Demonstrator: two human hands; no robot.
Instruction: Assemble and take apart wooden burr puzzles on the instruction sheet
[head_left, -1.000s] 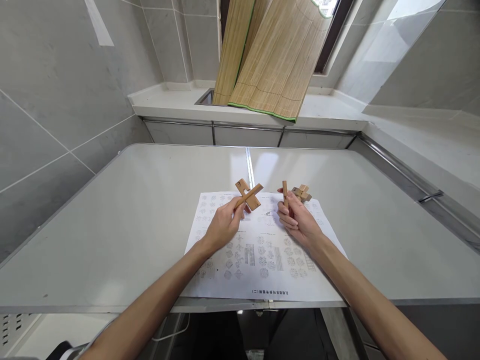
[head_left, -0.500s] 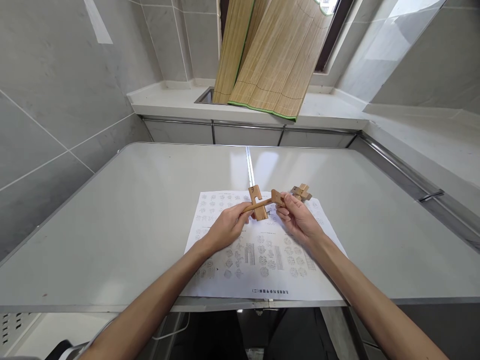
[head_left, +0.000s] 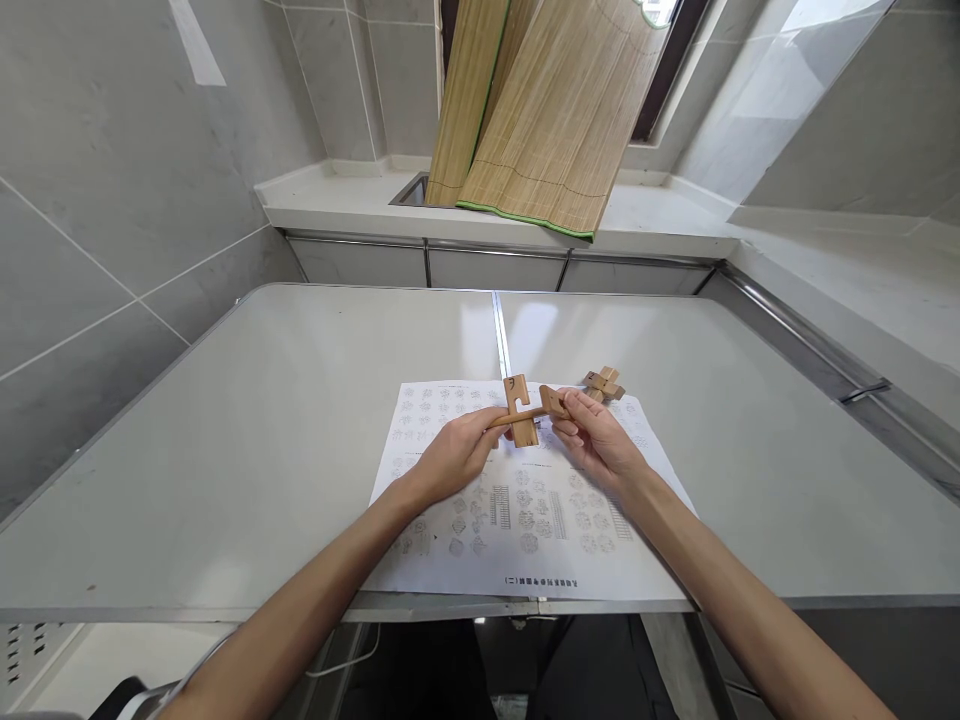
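Note:
My left hand [head_left: 457, 452] pinches a cross of two notched wooden puzzle pieces [head_left: 519, 410], one piece upright and one lying crosswise. My right hand [head_left: 596, 440] has its fingers closed on a third wooden piece [head_left: 553, 400] that meets the right end of the crosswise piece. Both hands hover just above a printed instruction sheet [head_left: 517, 500] covered with small diagrams. A small cluster of joined wooden pieces [head_left: 602, 384] rests on the sheet's far right corner, just beyond my right hand.
The sheet lies on a white table [head_left: 262, 420] with a seam down its middle [head_left: 498, 330]. Grey tiled walls stand to the left and right. A rolled bamboo blind [head_left: 540, 120] leans over the ledge behind the table.
My hands came together: the left hand swung the crossed pieces right and turned them, and the right hand brought its piece left until it met the crosswise piece's end.

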